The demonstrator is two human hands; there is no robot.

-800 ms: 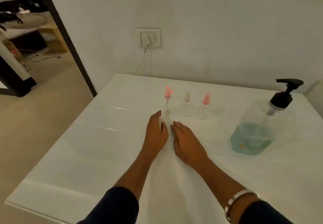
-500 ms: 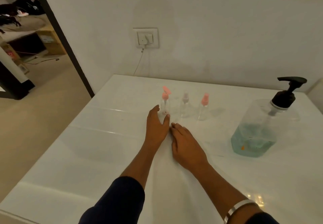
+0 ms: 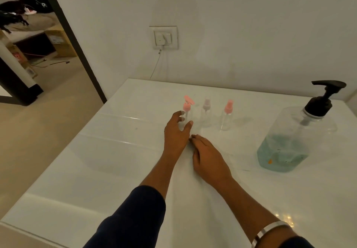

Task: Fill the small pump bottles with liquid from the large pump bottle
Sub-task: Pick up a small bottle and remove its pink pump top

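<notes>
The left hand point(image 3: 176, 131), fingers spread, is closing around the leftmost small bottle point(image 3: 187, 115) on the table point(image 3: 96, 160); the right hand point(image 3: 209, 158) is lying flat. Next likely: unscrewing its pump beside the large bottle point(image 3: 293, 137).

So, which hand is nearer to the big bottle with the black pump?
The right hand. It lies flat on the table, left of the large pump bottle. The left hand is farther left, at the leftmost small bottle.
</notes>
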